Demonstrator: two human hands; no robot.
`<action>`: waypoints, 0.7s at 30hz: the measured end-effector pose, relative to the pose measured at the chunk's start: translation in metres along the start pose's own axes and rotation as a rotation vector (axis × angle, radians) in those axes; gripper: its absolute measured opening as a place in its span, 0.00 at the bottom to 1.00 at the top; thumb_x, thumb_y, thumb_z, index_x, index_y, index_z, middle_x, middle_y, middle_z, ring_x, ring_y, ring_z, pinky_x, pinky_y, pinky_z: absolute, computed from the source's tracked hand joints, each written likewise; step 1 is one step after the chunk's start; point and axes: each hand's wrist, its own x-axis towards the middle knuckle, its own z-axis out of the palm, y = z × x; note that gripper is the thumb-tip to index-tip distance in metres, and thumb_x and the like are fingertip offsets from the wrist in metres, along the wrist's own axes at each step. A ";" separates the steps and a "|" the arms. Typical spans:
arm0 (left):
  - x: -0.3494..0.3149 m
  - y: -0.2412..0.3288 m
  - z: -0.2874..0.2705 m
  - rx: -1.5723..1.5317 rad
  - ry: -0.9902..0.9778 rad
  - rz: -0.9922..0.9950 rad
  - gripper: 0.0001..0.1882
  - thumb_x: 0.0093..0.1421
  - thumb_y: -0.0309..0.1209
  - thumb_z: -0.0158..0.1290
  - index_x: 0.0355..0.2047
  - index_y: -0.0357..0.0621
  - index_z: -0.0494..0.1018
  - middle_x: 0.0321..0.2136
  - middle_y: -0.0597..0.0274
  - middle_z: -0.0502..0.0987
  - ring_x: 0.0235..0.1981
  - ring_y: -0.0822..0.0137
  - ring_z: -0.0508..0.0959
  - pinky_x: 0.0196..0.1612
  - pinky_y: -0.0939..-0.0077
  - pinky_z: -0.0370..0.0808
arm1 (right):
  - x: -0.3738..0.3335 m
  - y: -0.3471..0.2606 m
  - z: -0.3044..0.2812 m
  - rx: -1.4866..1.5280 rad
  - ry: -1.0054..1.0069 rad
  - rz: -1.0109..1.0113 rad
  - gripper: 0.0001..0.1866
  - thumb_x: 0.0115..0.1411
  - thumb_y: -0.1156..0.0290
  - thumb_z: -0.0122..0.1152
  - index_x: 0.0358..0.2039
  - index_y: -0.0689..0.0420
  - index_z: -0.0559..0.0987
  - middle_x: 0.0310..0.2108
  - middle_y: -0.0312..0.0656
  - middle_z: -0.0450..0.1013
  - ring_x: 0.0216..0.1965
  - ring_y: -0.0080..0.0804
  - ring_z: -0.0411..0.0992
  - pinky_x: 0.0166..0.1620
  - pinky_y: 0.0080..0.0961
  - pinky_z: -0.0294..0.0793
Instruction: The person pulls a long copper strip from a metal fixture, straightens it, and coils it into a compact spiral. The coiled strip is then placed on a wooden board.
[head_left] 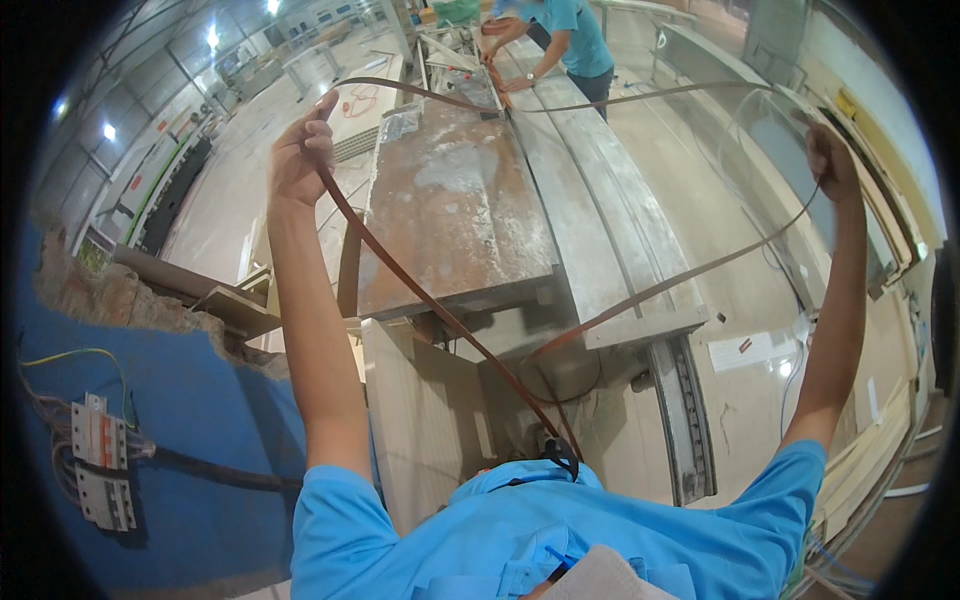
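Note:
A long, thin brown flexible strip (410,274) loops through the air in front of me, looking like edge banding. My left hand (303,158), raised at the left, has its fingers closed on the strip. At the far right my right hand (832,165) is also up, its fingers curled round another stretch of it. Between the hands the strip sags over the machine, and its lower lengths hang down close to my body. Beneath lies a rust-stained metal machine table (455,220), with a silver sliding table (600,200) alongside it.
Beyond the machine a co-worker in a blue shirt (575,35) leans over the far end of the silver table. An open electrical breaker set (100,455) with wires is on the blue surface at left. Boards (860,470) lie at right; a pale panel (425,400) stands below the table.

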 end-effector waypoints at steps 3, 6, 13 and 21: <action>0.001 -0.004 -0.004 0.004 0.013 0.002 0.24 0.72 0.22 0.46 0.64 0.21 0.60 0.59 0.47 0.73 0.31 0.75 0.79 0.26 0.88 0.79 | -0.003 0.002 -0.005 0.009 0.038 -0.007 0.24 0.73 0.61 0.53 0.63 0.63 0.72 0.23 0.25 0.70 0.14 0.08 0.59 0.16 0.10 0.59; 0.003 -0.007 -0.008 -0.014 -0.021 -0.016 0.23 0.72 0.22 0.46 0.64 0.21 0.60 0.61 0.46 0.72 0.32 0.74 0.79 0.27 0.88 0.79 | -0.006 0.003 -0.008 0.038 0.128 0.003 0.26 0.73 0.61 0.53 0.66 0.64 0.70 0.22 0.25 0.68 0.14 0.10 0.59 0.15 0.12 0.60; -0.005 -0.003 -0.012 0.007 -0.052 -0.003 0.23 0.73 0.22 0.45 0.65 0.22 0.60 0.62 0.44 0.71 0.32 0.73 0.78 0.27 0.87 0.79 | -0.017 0.011 -0.024 0.109 0.129 0.001 0.26 0.72 0.63 0.56 0.65 0.64 0.71 0.26 0.28 0.71 0.16 0.08 0.59 0.17 0.09 0.58; -0.089 -0.032 -0.003 0.316 0.144 0.091 0.27 0.72 0.26 0.48 0.69 0.31 0.60 0.57 0.51 0.75 0.27 0.84 0.72 0.21 0.95 0.69 | -0.093 0.054 -0.033 -0.039 0.071 0.051 0.24 0.73 0.62 0.54 0.61 0.64 0.73 0.25 0.29 0.70 0.13 0.08 0.58 0.15 0.09 0.56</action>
